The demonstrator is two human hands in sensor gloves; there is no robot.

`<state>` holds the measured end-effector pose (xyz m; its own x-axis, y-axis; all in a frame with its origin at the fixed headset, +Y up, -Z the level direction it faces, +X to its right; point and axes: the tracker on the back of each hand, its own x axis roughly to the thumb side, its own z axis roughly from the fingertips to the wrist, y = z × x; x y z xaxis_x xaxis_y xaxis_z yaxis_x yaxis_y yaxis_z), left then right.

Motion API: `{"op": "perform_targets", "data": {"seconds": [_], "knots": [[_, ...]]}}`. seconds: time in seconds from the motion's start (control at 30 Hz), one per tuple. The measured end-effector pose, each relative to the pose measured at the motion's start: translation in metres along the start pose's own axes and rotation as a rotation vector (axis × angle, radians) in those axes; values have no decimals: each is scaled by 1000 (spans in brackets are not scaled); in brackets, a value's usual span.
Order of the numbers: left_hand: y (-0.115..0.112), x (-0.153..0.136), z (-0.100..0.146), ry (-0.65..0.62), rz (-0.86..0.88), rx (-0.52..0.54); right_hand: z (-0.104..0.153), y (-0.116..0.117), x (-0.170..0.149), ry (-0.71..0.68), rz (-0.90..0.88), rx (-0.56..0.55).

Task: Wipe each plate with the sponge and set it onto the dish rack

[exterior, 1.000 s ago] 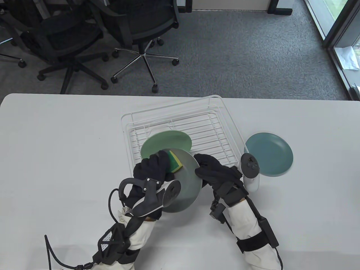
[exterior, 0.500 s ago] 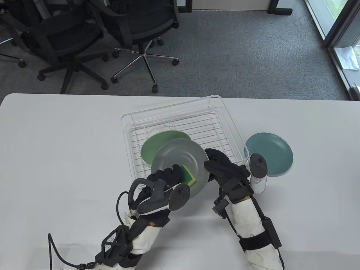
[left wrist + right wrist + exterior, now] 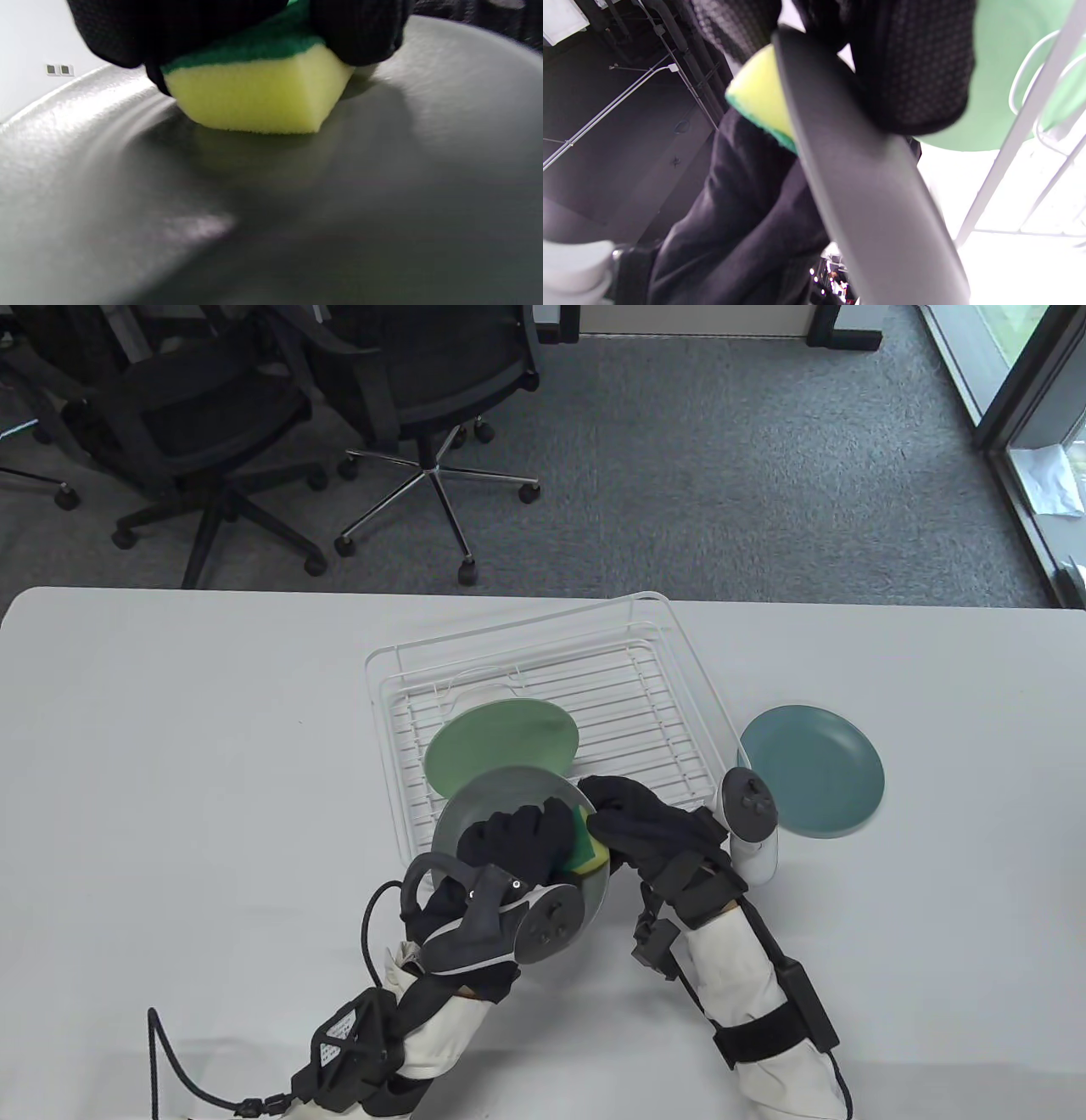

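My right hand (image 3: 632,823) grips the right rim of a grey plate (image 3: 501,802) and holds it tilted above the table, just in front of the white wire dish rack (image 3: 679,645). My left hand (image 3: 517,836) grips a yellow-and-green sponge (image 3: 590,848) and presses its yellow side against the plate's face; up close, the sponge (image 3: 254,97) sits on the grey plate (image 3: 297,203). From the right wrist I see the plate's edge (image 3: 861,190) with the sponge (image 3: 759,97) behind it. A light green plate (image 3: 501,742) leans in the rack. A teal plate (image 3: 810,772) lies on the table, right of the rack.
The white table (image 3: 170,772) stretches wide to the left of the rack. Black office chairs (image 3: 407,407) stand on the carpet beyond the table's far edge. The teal plate lies close to my right wrist's tracker (image 3: 751,823).
The sponge has gone from the plate's upper part down, then across to its right side by my right hand. My right hand kept hold of the plate, which shifted and tilted.
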<state>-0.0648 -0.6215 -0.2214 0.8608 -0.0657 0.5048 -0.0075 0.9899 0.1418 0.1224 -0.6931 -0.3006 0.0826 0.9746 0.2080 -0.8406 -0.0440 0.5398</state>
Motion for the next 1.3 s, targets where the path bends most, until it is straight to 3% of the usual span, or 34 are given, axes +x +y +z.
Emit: {"op": "perform_targets", "data": {"seconds": [0.33, 0.53, 0.77, 0.9, 1.0, 1.1, 1.23, 1.3], "knots": [[-5, -24, -2, 175, -67, 91, 0, -1, 5, -30, 27, 37], [-12, -32, -8, 251, -137, -50, 7, -16, 12, -27, 64, -81], [-13, -27, -10, 166, 12, -223, 14, -32, 9, -9, 47, -189], [-7, -19, -7, 57, 114, -231, 16, -35, 8, -6, 32, -212], [-2, -16, -5, -65, 282, -154, 18, -38, 7, -4, 15, -231], [0, -23, -2, -115, 528, 18, 20, -42, 5, -5, -35, -252], [1, -49, 9, 7, 806, 328, 25, -49, 4, -26, -119, -298], [-1, -66, 14, 91, 916, 436, 27, -52, 4, -36, -156, -332]]}}
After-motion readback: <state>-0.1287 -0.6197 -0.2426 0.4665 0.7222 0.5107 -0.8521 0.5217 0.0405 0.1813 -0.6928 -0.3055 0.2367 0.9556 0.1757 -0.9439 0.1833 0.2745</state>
